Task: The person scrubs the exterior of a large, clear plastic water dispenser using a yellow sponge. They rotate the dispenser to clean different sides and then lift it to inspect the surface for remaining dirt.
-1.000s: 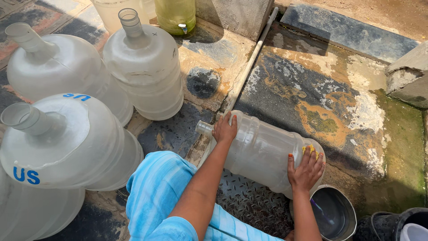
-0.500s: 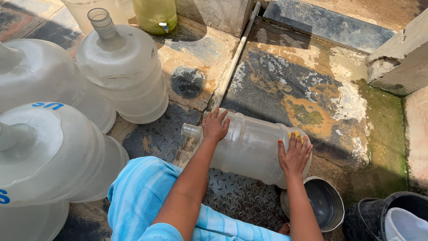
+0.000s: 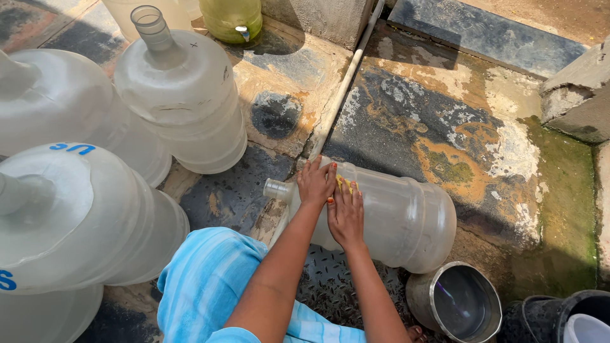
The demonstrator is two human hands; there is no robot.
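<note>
Wet, stained stone floor (image 3: 445, 95) under everything, patched with rust and green. Lying on its side across that floor, a large translucent water jug (image 3: 406, 222), neck pointing away from the metal bucket beside its base. Well off past the jug's neck, four more big translucent jugs standing upright: one with blue lettering (image 3: 82, 216) nearest the camera, one behind it (image 3: 57, 108), one with an open neck (image 3: 184, 101) closest to the lying jug, a fourth cut off by the bottom edge. Beyond the open-necked one, a greenish-yellow container (image 3: 232, 16) with a small tap. A pale pipe (image 3: 346, 76) running along the floor from the lying jug's shoulder toward the far wall. Blue striped cloth (image 3: 203, 286) over a knee, just below the jug's neck. Metal bucket (image 3: 454, 305) near the jug's base, dark buckets beyond it at the frame corner. Left hand (image 3: 316, 184) spread flat on the jug's shoulder; right hand (image 3: 346, 213) just beside it, fingers together, pressing a yellow scrubber (image 3: 344, 184) against the jug wall.
</note>
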